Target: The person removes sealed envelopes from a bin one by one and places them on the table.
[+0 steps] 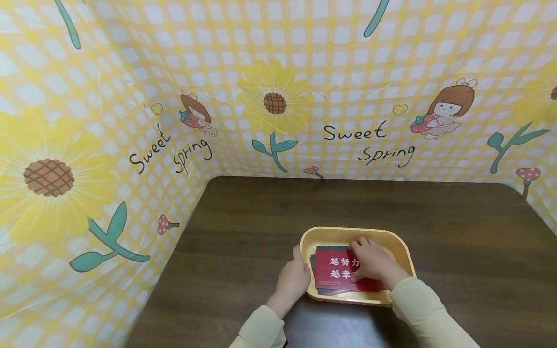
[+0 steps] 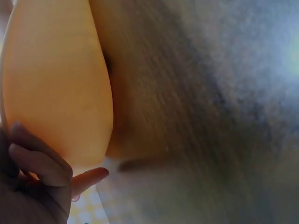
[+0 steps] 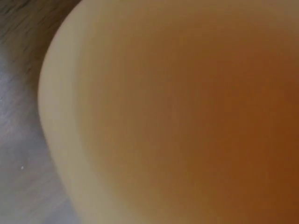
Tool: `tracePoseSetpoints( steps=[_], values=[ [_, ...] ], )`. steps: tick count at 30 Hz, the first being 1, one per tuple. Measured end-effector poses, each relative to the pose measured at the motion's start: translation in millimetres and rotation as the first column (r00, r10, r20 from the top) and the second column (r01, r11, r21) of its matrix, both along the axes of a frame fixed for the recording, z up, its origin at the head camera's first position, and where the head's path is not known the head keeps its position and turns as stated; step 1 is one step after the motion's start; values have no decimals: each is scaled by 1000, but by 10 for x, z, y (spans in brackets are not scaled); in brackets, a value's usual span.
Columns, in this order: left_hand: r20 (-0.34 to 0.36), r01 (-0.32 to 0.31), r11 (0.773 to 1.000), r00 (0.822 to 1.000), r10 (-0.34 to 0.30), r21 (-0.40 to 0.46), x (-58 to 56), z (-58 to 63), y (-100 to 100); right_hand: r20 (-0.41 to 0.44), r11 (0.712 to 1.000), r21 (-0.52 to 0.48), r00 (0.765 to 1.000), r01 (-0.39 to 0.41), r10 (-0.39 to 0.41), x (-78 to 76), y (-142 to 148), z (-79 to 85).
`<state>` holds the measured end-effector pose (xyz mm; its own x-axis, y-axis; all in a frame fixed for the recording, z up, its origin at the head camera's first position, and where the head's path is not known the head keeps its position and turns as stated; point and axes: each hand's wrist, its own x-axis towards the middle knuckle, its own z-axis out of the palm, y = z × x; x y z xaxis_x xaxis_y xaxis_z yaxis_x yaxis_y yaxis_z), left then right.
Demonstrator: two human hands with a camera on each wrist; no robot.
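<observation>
A yellow plastic tray [image 1: 354,233] with raised sides stands on the dark wooden table. Inside lies a stack of cards, the top one a red card [image 1: 326,280] with white Chinese writing; dark green cards [image 1: 313,265] peek out beneath it. My left hand [image 1: 292,276] grips the tray's left end, and in the left wrist view its bent fingers [image 2: 44,165] lie against the outer wall. Reaching into the tray, my right hand [image 1: 374,261] holds the red card near its right part, covering some of the writing. The tray wall [image 3: 187,112] fills most of the right wrist view, hiding that hand.
The brown wood-grain table [image 1: 243,232] extends around the tray. A yellow checked cloth [image 1: 235,159] with flowers and "Sweet Spring" lettering hangs behind the table and along its left and right sides.
</observation>
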<state>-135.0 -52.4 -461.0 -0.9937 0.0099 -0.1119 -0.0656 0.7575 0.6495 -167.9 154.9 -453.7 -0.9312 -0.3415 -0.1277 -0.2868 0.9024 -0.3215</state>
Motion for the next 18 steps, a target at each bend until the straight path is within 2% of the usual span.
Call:
tracePoseSetpoints(
  steps=[4, 10, 18],
  values=[
    [18, 5, 1000, 1000, -4, -17, 11, 13, 28, -6, 1000, 19, 1000, -16, 16, -10, -14, -6],
    [-1, 4, 999, 1000, -4, -47, -9, 7, 55, 20, 1000, 8, 1000, 23, -23, -24, -40, 19],
    [26, -21, 997, 999, 23, -71, -14, -11, 72, 51, 989, -122, 996, 81, -75, -26, -16, 23]
  ],
)
